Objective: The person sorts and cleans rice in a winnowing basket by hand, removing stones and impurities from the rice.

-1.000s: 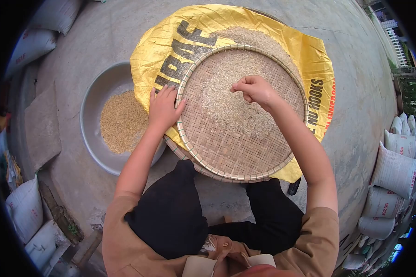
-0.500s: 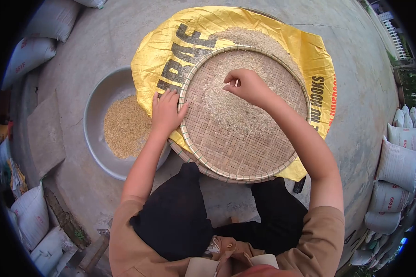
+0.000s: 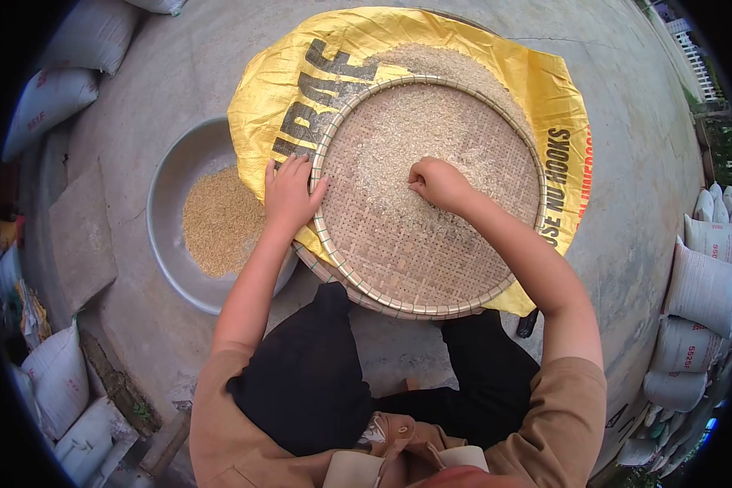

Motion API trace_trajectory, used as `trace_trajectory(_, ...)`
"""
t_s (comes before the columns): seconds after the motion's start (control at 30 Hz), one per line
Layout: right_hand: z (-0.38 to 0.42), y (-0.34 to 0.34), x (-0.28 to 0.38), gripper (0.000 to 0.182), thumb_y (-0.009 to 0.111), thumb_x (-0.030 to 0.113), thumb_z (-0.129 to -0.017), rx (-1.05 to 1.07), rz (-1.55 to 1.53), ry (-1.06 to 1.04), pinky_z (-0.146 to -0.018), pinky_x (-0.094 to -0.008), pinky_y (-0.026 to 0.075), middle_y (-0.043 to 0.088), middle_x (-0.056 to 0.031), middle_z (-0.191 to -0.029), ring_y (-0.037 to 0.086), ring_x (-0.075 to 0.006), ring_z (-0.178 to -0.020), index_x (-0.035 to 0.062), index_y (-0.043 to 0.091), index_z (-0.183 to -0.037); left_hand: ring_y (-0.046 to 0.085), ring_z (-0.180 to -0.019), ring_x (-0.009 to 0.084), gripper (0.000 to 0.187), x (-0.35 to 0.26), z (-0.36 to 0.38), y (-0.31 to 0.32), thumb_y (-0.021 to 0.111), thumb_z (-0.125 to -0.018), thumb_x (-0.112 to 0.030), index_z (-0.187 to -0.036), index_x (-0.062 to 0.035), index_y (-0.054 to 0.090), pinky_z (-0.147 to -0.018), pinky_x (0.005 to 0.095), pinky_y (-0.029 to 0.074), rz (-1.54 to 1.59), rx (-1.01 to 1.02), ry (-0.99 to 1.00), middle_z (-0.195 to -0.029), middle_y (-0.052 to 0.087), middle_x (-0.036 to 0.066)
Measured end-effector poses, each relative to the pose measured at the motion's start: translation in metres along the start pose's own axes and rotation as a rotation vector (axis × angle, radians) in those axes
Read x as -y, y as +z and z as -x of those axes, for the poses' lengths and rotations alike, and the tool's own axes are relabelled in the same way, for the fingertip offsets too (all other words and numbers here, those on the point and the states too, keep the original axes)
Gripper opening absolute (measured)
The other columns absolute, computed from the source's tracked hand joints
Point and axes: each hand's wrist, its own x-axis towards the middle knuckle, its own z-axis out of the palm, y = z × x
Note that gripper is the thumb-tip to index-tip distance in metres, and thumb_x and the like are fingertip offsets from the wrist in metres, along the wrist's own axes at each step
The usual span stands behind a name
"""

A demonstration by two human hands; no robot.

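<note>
A round woven bamboo tray (image 3: 398, 268) lies in front of me with pale grain (image 3: 415, 130) scattered over its upper and middle part. My left hand (image 3: 289, 193) rests at the tray's left rim, fingers spread over the yellow sack (image 3: 260, 98) and thumb against the rim. Low over the grain, my right hand (image 3: 441, 184) has its fingertips pinched together at the tray's middle. Whatever those fingers hold, if anything, is too small to make out. The sack, printed with black letters, is spread beneath the tray, and more pale grain (image 3: 464, 65) lies on it beyond the far rim.
Left of the tray, a grey metal basin (image 3: 164, 220) holds golden unhusked grain (image 3: 220, 224), partly covered by the sack's edge. Filled white sacks (image 3: 703, 281) are stacked at the right; others (image 3: 57, 378) stand along the left. The ground (image 3: 618, 146) is concrete.
My right hand has moved down and slightly right over the tray, from raised above the grain to low at it, fingers still pinched. My left hand stays at the rim.
</note>
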Motion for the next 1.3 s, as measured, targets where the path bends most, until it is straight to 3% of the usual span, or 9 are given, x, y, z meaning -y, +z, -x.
trace_trajectory(0.43, -0.008, -0.022, 0.019, 0.011, 0.056, 0.015, -0.079, -0.067, 0.143, 0.071, -0.072, -0.0388, 0.049, 0.062, -0.0102, -0.084, 0.059, -0.0285, -0.081, 0.0064, 0.063, -0.082, 0.046, -0.121, 0.0276, 0.044, 0.001, 0.000, -0.002, 0.055, -0.084, -0.039, -0.106, -0.0017, 0.061, -0.107, 0.0483, 0.020, 0.020, -0.013, 0.004, -0.119, 0.058, 0.013)
trace_trajectory(0.5, -0.017, -0.024, 0.046, 0.010, 0.057, 0.012, -0.080, -0.068, 0.026, 0.011, -0.068, -0.0354, 0.050, 0.063, -0.0111, -0.077, 0.062, -0.0252, -0.075, 0.0036, 0.062, -0.083, 0.046, -0.120, 0.0277, 0.043, -0.001, 0.001, -0.001, 0.056, -0.083, -0.039, -0.105, -0.0017, 0.061, -0.107, 0.0487, 0.020, 0.030, -0.028, 0.013, -0.118, 0.058, 0.013)
trace_trajectory(0.53, -0.018, -0.029, 0.069, 0.011, 0.058, 0.008, -0.080, 0.141, -0.412, 0.108, -0.067, -0.0297, 0.050, 0.065, -0.0108, -0.077, 0.065, -0.0204, -0.075, 0.0009, 0.061, -0.088, 0.046, -0.120, 0.0278, 0.042, -0.001, 0.000, -0.001, 0.056, -0.083, -0.038, -0.103, -0.0018, 0.061, -0.106, 0.0491, 0.020, 0.023, -0.019, 0.011, -0.118, 0.058, 0.013)
trace_trajectory(0.63, -0.019, -0.011, 0.113, 0.031, 0.058, 0.008, -0.086, 0.418, -1.138, -0.246, -0.075, -0.0282, 0.052, 0.062, -0.0165, -0.106, 0.066, -0.0171, -0.084, -0.0065, 0.054, -0.113, 0.046, -0.120, 0.0283, 0.039, 0.001, 0.000, 0.001, 0.057, -0.082, -0.037, -0.099, -0.0024, 0.061, -0.106, 0.0506, 0.021, 0.007, -0.034, 0.041, -0.118, 0.058, 0.013)
trace_trajectory(0.67, -0.022, -0.006, 0.116, 0.031, 0.058, 0.008, -0.086, 0.407, -1.138, -0.252, -0.075, -0.0282, 0.052, 0.062, -0.0165, -0.106, 0.066, -0.0171, -0.084, -0.0065, 0.054, -0.113, 0.046, -0.120, 0.0277, 0.039, 0.001, 0.001, 0.000, 0.057, -0.082, -0.037, -0.102, -0.0034, 0.061, -0.106, 0.0501, 0.020, -0.017, -0.010, 0.052, -0.119, 0.057, 0.012)
trace_trajectory(0.77, -0.033, 0.005, 0.107, 0.038, 0.059, 0.008, -0.086, 0.267, -0.770, -0.417, -0.078, -0.0289, 0.052, 0.059, -0.0174, -0.113, 0.065, -0.0184, -0.090, -0.0048, 0.051, -0.121, 0.046, -0.120, 0.0281, 0.040, 0.002, 0.001, -0.003, 0.057, -0.082, -0.037, -0.105, -0.0036, 0.061, -0.107, 0.0491, 0.019, -0.039, 0.016, 0.056, -0.119, 0.057, 0.012)
trace_trajectory(0.9, -0.027, -0.018, 0.053, 0.033, 0.065, 0.015, -0.079, 0.006, -0.760, 0.139, -0.080, -0.0308, 0.050, 0.061, -0.0171, -0.107, 0.063, -0.0189, -0.093, -0.0011, 0.061, -0.108, 0.046, -0.120, 0.0295, 0.042, -0.002, -0.001, -0.007, 0.057, -0.083, -0.036, -0.106, -0.0011, 0.060, -0.107, 0.0480, 0.019, 0.050, 0.001, 0.006, -0.118, 0.057, 0.014)
trace_trajectory(1.03, -0.023, -0.026, -0.018, 0.040, 0.062, 0.027, -0.083, -0.458, 0.079, 0.110, -0.096, -0.0407, 0.039, 0.047, -0.0156, -0.131, 0.047, -0.0272, -0.119, 0.0062, 0.056, -0.118, 0.046, -0.120, 0.0292, 0.041, 0.000, -0.001, -0.004, 0.057, -0.083, -0.036, -0.105, -0.0006, 0.060, -0.107, 0.0478, 0.020, 0.044, -0.009, 0.003, -0.118, 0.058, 0.014)
trace_trajectory(1.3, -0.015, 0.014, -0.006, 0.058, 0.048, 0.045, -0.090, -0.298, 0.306, 0.076, -0.109, -0.0469, 0.021, 0.025, -0.0128, -0.147, 0.021, -0.0279, -0.137, 0.0095, 0.040, -0.135, 0.046, -0.120, 0.0286, 0.041, -0.001, 0.000, -0.003, 0.057, -0.084, -0.036, -0.104, -0.0008, 0.060, -0.107, 0.0473, 0.020, 0.014, -0.015, 0.018, -0.118, 0.058, 0.013)
